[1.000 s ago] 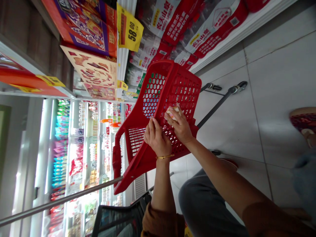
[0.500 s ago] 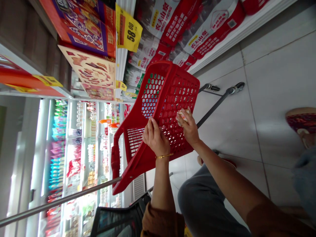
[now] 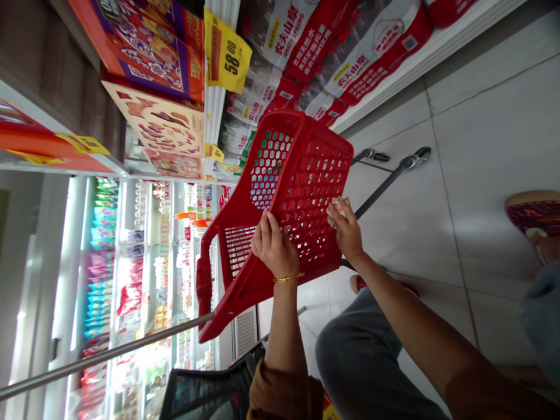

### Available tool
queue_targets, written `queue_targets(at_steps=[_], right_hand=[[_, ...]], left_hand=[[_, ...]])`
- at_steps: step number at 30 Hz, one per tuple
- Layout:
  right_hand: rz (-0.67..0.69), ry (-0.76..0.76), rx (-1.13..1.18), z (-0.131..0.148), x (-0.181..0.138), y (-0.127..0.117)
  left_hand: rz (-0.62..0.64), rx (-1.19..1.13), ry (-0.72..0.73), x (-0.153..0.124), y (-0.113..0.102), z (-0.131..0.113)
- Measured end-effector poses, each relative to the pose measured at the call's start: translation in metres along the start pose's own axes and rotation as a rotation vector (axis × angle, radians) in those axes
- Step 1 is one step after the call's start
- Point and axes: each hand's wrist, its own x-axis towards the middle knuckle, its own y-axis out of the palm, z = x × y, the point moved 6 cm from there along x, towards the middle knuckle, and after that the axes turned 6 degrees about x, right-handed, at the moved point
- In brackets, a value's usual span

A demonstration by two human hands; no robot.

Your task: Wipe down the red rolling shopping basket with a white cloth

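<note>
The view is turned on its side. A red plastic shopping cart basket (image 3: 315, 153) with a perforated wall fills the middle, on a grey metal frame (image 3: 378, 189) with casters. My left hand (image 3: 276, 245), with a gold bangle at the wrist, is closed over the basket's rim, fingers curled on the edge. In my right hand (image 3: 350, 234) is a crumpled pale cloth (image 3: 336, 212) with faint coloured marks, pressed against the outer face of the basket near its lower edge. My fingers partly hide the cloth.
Shrink-wrapped water bottles (image 3: 350, 64) and boxed goods (image 3: 153, 125) stand on shelving beside the cart. A metal rod (image 3: 109, 356) and a dark basket (image 3: 205, 391) are close by. Another person's shoe (image 3: 531, 224) is on the tiled floor (image 3: 494, 157).
My right hand has slid with the cloth along the basket's face, away from my left hand, toward its bottom edge. My left hand stays on the rim.
</note>
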Motion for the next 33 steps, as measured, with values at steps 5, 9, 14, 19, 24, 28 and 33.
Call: queue_targets(at_steps=[5, 9, 14, 19, 24, 28, 33], right_hand=[[-0.005, -0.050, -0.018, -0.001, -0.005, 0.001], [0.014, -0.049, -0.024, 0.002, -0.007, 0.001], [-0.008, -0.092, -0.102, 0.009, -0.009, -0.001], [-0.001, -0.094, -0.152, 0.016, -0.007, 0.000], [0.002, -0.082, -0.158, 0.023, -0.004, -0.001], [-0.010, -0.128, -0.133, 0.037, 0.002, 0.000], [0.012, -0.217, -0.082, 0.075, 0.025, 0.018]], left_hand=[[-0.012, 0.006, 0.016, -0.002, 0.002, 0.004], [-0.029, 0.008, 0.005, -0.006, 0.001, 0.007], [0.011, 0.042, 0.097, -0.009, -0.003, 0.008], [0.087, 0.032, 0.211, 0.001, -0.006, 0.013], [0.246, -0.080, 0.320, 0.018, -0.003, 0.013], [0.343, -0.106, 0.357, 0.027, 0.000, 0.008], [0.334, -0.072, 0.316, 0.027, 0.003, 0.004]])
